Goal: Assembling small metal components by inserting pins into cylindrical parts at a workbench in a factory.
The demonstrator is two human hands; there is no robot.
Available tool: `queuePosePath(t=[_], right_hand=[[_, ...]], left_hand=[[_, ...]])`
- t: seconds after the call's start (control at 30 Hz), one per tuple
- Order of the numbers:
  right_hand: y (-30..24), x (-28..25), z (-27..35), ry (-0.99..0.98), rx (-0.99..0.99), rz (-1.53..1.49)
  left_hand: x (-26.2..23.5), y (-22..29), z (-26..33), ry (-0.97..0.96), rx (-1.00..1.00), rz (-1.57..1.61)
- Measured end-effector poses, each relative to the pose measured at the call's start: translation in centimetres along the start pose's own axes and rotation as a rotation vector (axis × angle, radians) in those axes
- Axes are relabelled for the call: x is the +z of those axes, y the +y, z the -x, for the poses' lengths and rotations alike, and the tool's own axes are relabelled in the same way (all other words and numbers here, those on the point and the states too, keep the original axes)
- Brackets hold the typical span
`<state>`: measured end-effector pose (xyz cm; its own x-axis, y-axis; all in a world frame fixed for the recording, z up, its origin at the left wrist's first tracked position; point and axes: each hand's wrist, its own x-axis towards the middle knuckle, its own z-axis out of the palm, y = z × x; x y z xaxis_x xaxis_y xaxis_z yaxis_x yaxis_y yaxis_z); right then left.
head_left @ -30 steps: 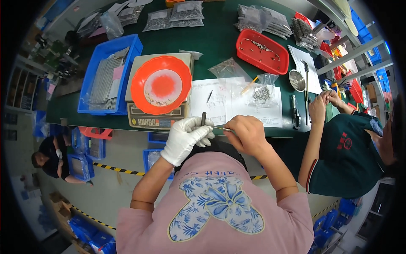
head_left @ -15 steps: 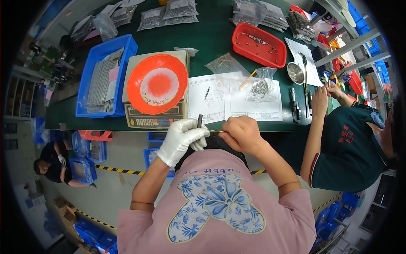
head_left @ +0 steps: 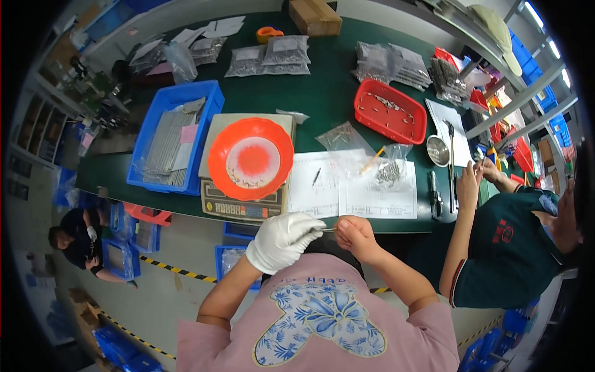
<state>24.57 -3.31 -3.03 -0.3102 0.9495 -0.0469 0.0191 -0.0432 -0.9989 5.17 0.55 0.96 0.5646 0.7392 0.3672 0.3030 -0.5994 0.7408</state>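
Observation:
My left hand [head_left: 282, 243], in a white glove, is closed just in front of the table's near edge. My bare right hand [head_left: 358, 240] pinches its thumb and forefinger together close beside it. A thin metal rod [head_left: 329, 229] spans the small gap between both sets of fingertips, its two ends hidden in the grips. Any other piece inside the glove is out of sight. Beyond my hands, printed drawing sheets [head_left: 379, 204] lie on the green table [head_left: 260, 96], with a pen [head_left: 317, 177] and a clear bag of small metal parts [head_left: 389, 173] on top.
An orange-red bowl [head_left: 217, 158] sits on a scale [head_left: 238, 209], beside a blue bin [head_left: 139, 155] of long rods. Farther right are a red tray [head_left: 396, 132] of small parts and a metal bowl [head_left: 437, 150]. A co-worker [head_left: 496, 248] in dark green works close on my right.
The view has shifted, so the table appears lower. My gloved hand has turned over its grip, and the dark upright cylinder that stuck out of it is no longer visible.

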Motion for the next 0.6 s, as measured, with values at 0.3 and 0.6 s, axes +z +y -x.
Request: queuePosePath(t=[0.3,0.6], right_hand=[[-2.5,-1.3,-1.3,-0.012,-0.571,0.775],[-1.4,-0.5,-0.6,0.131,-0.108,0.206]], left_hand=[[0.2,-0.4,0.5,-0.273,-0.860,0.988],[0.9,-1.3,-0.2,0.038,0.212,-0.252]])
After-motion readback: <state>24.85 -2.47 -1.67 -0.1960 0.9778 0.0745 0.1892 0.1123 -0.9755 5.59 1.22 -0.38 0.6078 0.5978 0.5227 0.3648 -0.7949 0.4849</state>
